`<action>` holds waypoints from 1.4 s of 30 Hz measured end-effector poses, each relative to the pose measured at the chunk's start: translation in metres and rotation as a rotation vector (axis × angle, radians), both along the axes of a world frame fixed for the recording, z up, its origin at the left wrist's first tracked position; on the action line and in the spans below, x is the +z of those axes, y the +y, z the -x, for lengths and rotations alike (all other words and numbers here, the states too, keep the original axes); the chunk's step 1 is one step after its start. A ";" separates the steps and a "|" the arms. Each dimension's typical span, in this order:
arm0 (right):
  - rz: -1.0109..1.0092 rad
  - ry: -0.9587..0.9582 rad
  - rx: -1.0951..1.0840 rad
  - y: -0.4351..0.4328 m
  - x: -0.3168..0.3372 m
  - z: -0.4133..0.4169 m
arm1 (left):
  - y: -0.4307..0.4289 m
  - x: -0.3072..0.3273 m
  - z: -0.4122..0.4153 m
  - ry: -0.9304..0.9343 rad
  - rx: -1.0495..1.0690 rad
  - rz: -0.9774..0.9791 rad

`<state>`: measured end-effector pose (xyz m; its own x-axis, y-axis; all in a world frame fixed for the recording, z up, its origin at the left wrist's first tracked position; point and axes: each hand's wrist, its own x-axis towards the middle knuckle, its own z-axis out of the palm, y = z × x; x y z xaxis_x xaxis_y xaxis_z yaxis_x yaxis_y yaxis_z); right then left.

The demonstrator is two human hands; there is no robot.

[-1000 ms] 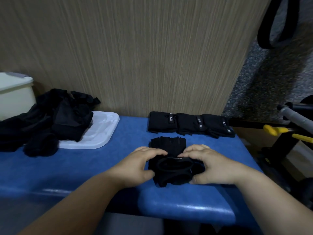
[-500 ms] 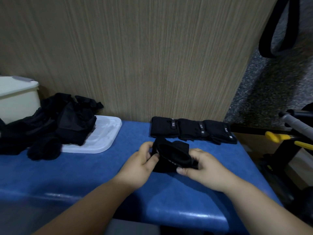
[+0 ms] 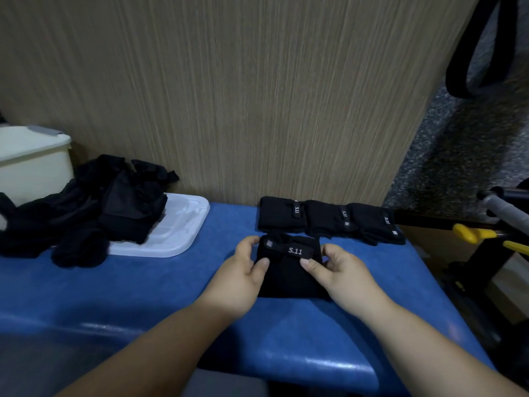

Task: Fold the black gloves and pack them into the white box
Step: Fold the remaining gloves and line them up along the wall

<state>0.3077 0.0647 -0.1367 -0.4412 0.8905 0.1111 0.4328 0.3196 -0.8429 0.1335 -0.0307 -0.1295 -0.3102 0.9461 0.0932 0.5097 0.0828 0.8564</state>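
Note:
A folded black glove (image 3: 287,270) with a "5.11" strap lies on the blue table between my hands. My left hand (image 3: 243,276) grips its left edge, thumb on top. My right hand (image 3: 337,275) grips its right edge the same way. Just behind it, three folded black gloves (image 3: 329,220) lie in a row against the wall. A heap of unfolded black gloves (image 3: 86,207) sits at the left, partly on a white lid (image 3: 177,233). The white box (image 3: 31,161) stands at the far left, behind the heap.
The blue table (image 3: 143,287) ends close to my body and drops off at the right. A wood-grain wall (image 3: 229,96) backs it. To the right stand a dark metal frame with yellow parts (image 3: 475,233) and a grey handle (image 3: 506,210).
The glove was open and flat under my hands, then lifted and folded over. Now it lies as a compact folded block with the strap on top, held at both sides.

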 end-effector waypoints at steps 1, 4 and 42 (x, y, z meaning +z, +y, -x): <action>-0.012 -0.030 -0.020 -0.001 0.001 0.001 | 0.000 -0.001 -0.001 0.033 0.020 0.010; -0.060 -0.129 -0.091 -0.004 0.002 0.004 | 0.002 -0.005 -0.003 0.128 0.070 0.051; -0.062 -0.396 -0.033 -0.025 0.021 0.015 | -0.011 0.000 0.022 0.712 0.232 0.186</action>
